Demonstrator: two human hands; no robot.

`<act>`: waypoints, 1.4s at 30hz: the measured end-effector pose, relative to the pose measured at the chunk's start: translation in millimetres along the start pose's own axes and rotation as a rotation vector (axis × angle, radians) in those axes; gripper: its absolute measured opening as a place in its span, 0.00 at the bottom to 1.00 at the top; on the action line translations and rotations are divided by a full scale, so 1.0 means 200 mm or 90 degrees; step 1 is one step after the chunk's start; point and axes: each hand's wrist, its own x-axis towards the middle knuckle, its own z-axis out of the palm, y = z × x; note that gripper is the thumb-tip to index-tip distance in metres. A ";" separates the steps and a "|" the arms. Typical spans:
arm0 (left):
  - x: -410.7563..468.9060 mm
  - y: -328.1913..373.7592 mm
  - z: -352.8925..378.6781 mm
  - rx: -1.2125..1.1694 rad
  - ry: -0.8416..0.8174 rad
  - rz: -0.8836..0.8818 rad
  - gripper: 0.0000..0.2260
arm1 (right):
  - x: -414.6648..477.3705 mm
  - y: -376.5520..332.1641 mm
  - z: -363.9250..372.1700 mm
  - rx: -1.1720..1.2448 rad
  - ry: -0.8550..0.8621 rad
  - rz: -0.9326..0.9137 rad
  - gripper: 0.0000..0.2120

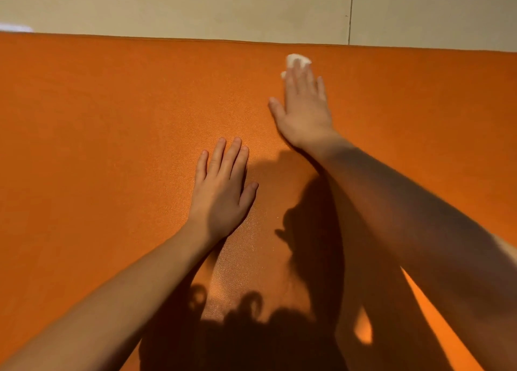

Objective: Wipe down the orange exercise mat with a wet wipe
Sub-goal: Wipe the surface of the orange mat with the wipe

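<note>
Head: orange mat (112, 119) on floor (195, 4); left hand (221, 194) flat, right hand (303, 110) flat pressing wipe (297, 59).

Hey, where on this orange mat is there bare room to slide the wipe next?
Bare orange mat runs wide to the left of the left hand, and to the right of the right hand pressing the wet wipe near the far edge. The middle is crowded by both hands.

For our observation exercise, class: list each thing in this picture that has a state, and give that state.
orange exercise mat: spread flat.
right hand: fingers straight, pressing the wet wipe down.
left hand: flat on the mat, holding nothing.
wet wipe: crumpled, mostly under the right hand, near the mat's far edge.
</note>
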 end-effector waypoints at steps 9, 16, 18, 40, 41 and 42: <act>0.00 -0.04 -0.03 -0.024 -0.028 0.026 0.32 | 0.20 -0.01 -0.10 -0.003 -0.030 0.063 0.30; -0.01 -0.11 -0.05 -0.053 -0.035 0.066 0.30 | 0.24 -0.09 -0.10 -0.068 -0.054 -0.147 0.29; -0.03 -0.12 -0.05 -0.048 -0.025 0.044 0.30 | 0.26 -0.10 -0.10 -0.060 -0.035 -0.045 0.29; -0.13 -0.16 -0.02 0.021 0.006 -0.028 0.29 | -0.23 -0.03 0.11 -0.020 0.032 -0.064 0.30; -0.13 -0.16 -0.02 0.022 0.004 -0.028 0.29 | -0.27 -0.07 0.12 -0.021 0.044 -0.051 0.30; -0.13 -0.16 -0.02 0.023 0.002 -0.028 0.30 | -0.32 -0.10 0.14 -0.018 0.039 -0.073 0.30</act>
